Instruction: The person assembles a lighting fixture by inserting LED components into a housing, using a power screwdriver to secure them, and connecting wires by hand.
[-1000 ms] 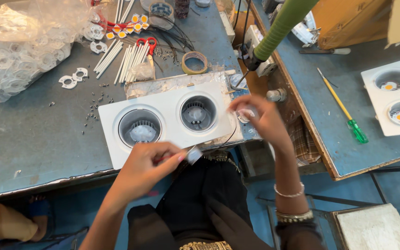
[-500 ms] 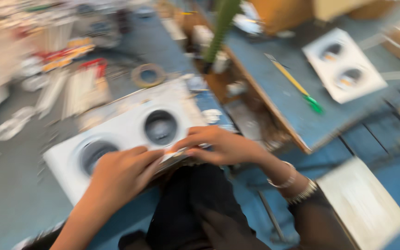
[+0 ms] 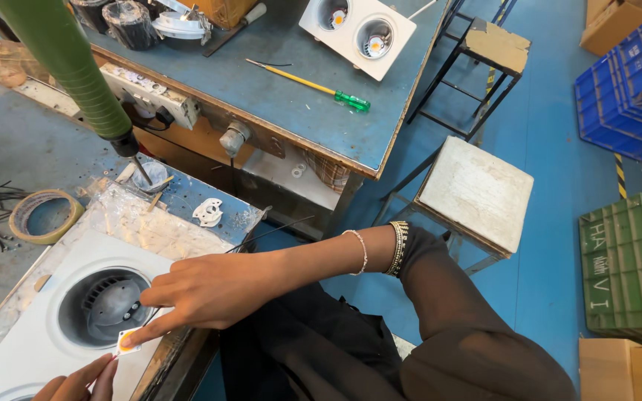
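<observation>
Head view: camera has swung right since blurred earlier frame; sharp now. Right hand [image 3: 213, 291] reaches left across lap, index fingertip pressing small square white chip with orange centre [image 3: 128, 341] at rim of white twin-hole lamp housing [image 3: 35, 338]. Left hand [image 3: 79, 384] pinches same chip from below.

Both hands [image 3: 209, 291] pinch small chip [image 3: 127, 341] over white housing [image 3: 31, 338]

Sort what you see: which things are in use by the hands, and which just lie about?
In use: small square chip, held by right hand and left hand; white twin-socket housing.

Lying about: tape roll, yellow screwdriver, second white housing, stool, green crate.
</observation>
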